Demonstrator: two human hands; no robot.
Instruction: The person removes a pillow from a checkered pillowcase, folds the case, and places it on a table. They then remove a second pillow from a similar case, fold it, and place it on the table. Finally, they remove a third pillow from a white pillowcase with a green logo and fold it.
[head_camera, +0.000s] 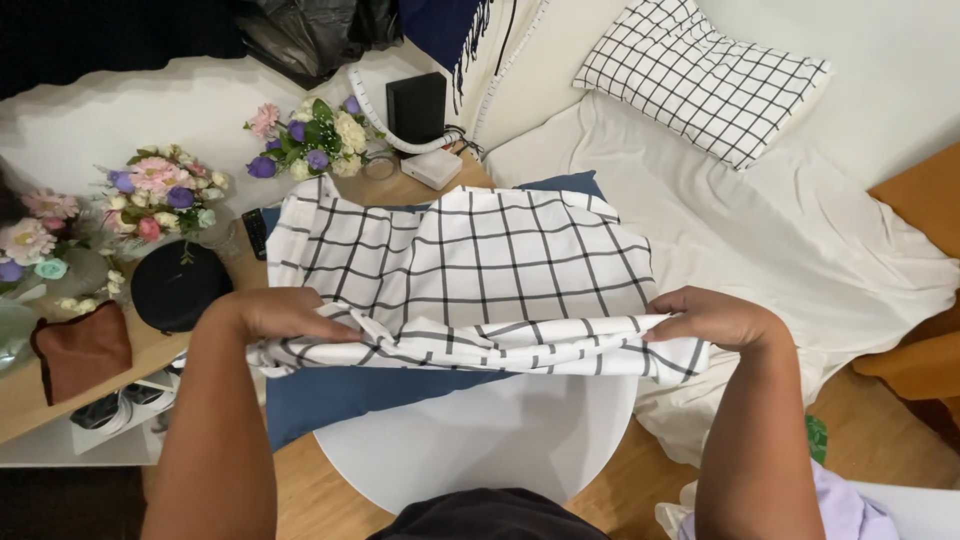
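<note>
You are holding a white cloth with a black grid pattern (470, 280) in both hands. Your left hand (285, 315) is pinching the near left edge of the cloth, with the fingers closed tight on a bunched bit of it. Your right hand (715, 318) is gripping the near right edge the same way, fingers shut on the fold. The near edge is bunching up into a thick roll between your two hands. The rest of the cloth is lying flat, stretching away from you.

The cloth is resting on a dark blue cloth (340, 395), and that one is lying over a round white table (500, 440). The blue cloth is sticking out at the near left and peeking out at the far side too.

To your left, a black round case (178, 288) is sitting on a wooden shelf (30, 395), next to a brown pouch (82, 350). Bunches of pink, purple and white flowers (160, 190) are standing behind them. To your right, a pillow with the same grid pattern (700, 75) is lying on a bed with a white sheet (800, 240), well apart from your hands.
</note>
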